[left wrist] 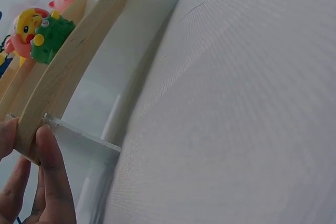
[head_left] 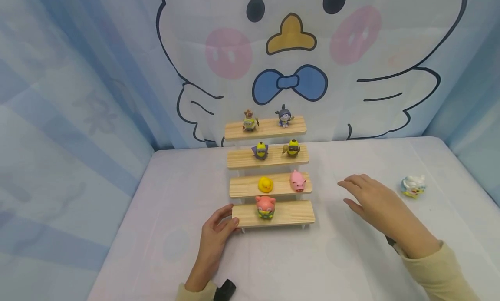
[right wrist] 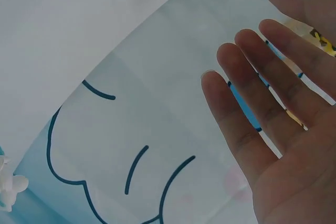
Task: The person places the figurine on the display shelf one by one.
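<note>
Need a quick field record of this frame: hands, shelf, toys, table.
left hand: grips the left end of the bottom step, fingers on its edge
right hand: open, flat, over the table, holding nothing
shelf: four wooden steps, standing on the table
toys on shelf: seven; bottom step has one pink toy, the three upper steps two each
loose toy: white and blue, on the table right of the right hand
table: white cloth
</note>
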`<state>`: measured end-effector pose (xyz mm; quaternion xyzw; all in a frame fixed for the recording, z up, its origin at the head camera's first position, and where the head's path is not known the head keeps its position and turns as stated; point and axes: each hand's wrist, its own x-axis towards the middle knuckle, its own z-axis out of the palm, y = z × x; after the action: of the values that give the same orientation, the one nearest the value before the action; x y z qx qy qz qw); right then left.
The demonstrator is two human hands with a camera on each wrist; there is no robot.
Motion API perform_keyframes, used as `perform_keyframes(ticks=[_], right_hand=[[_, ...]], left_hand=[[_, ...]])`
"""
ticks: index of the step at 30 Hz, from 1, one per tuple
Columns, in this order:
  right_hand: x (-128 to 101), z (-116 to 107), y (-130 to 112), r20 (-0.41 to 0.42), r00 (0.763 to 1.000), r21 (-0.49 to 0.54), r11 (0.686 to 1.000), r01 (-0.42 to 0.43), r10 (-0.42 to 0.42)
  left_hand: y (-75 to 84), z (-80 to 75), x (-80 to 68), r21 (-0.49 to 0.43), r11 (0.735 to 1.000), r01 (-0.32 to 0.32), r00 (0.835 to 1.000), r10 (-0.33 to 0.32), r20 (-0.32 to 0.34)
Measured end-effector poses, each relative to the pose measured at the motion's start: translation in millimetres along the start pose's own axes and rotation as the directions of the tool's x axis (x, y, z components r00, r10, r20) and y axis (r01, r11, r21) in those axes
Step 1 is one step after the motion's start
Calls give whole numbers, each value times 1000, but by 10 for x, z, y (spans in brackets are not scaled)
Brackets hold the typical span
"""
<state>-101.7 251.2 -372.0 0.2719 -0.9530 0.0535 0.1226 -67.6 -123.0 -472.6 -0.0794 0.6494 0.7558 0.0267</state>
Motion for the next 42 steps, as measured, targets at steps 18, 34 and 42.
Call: perform_keyframes(ticks=[18, 34, 42], right_hand=[[-256, 144, 427, -120, 992, 14, 999, 47, -45], [-398, 217, 694, -153, 988, 13, 1000, 18, -15], [-468, 268, 846, -170, 985, 28, 999, -35, 39]], left_hand=[[5, -2, -10, 15, 1000, -18, 1000, 18, 5], [-2, -8, -3, 27, 1000, 9, 1000, -9, 1], [0, -9, -3, 25, 1000, 10, 1000, -10, 3]])
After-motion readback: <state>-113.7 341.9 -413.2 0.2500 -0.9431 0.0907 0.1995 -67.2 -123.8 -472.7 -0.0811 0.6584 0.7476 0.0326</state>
